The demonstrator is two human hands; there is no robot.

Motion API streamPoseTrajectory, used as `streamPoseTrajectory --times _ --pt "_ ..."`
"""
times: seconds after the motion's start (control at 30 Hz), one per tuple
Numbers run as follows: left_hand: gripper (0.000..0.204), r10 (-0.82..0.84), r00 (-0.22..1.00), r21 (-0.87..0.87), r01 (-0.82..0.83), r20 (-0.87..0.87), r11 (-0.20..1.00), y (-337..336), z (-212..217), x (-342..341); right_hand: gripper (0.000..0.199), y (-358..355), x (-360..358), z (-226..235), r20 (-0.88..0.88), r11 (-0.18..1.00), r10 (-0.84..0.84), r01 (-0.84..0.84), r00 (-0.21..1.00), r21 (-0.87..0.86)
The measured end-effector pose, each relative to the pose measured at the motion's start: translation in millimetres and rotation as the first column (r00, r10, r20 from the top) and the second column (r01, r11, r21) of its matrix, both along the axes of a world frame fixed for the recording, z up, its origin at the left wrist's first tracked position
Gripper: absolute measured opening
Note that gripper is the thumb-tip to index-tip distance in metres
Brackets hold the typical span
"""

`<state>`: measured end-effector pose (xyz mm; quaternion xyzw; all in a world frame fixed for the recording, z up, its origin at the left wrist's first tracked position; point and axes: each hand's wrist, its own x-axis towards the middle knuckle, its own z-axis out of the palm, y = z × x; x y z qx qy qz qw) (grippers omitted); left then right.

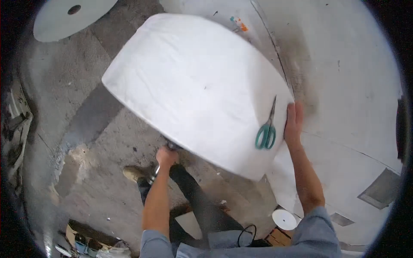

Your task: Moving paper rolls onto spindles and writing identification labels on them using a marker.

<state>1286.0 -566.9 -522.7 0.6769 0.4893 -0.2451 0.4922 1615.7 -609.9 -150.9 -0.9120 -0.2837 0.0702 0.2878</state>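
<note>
A large white cloth-covered padded panel (193, 77) stretches across the middle, its surface slightly creased. Scissors with teal handles (266, 136) lie on its right part, blades pointing away from me. Against the panel's right edge rests my right hand (293, 124), its fingers stretched out along the side. My left hand (166, 156) is closed round a dark tool (173, 145) close to the panel's near edge. A silver part of that tool sticks out below my fist; the panel and my fingers hide the rest, so its kind is unclear.
Beneath the panel's right side is a broad pale work surface (344, 103) with dark seams and orange and teal marks. A white disc with a hole (51, 26) stands far left. A small white disc (284, 219) is near right. Boxed items (86, 243) lie near left on the floor.
</note>
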Motion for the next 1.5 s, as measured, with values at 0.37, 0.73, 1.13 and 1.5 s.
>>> streamPoseTrajectory --times 0.37,0.73,1.13,1.5 --pt "0.042 0.234 0.929 -0.113 -0.210 0.287 0.971 -109.1 -17.0 -63.3 0.027 15.5 -1.5 7.8 -0.020 0.974 0.226 -0.226 0.974 0.005" --pt "0.042 0.280 0.922 -0.153 -0.246 0.267 0.957 -115.1 -26.3 -21.5 0.028 58.8 27.6 2.4 -0.044 0.891 0.448 -0.442 0.893 0.103" --pt "0.042 0.175 0.941 -0.044 -0.170 0.291 0.985 -84.7 -27.9 17.8 0.027 46.2 74.6 0.1 -0.139 0.921 0.368 -0.381 0.920 -0.085" --pt "0.054 0.179 0.981 0.054 -0.176 -0.071 0.983 -28.6 173.3 -96.9 0.040 25.3 30.0 45.1 0.360 0.962 0.127 -0.203 0.924 0.181"
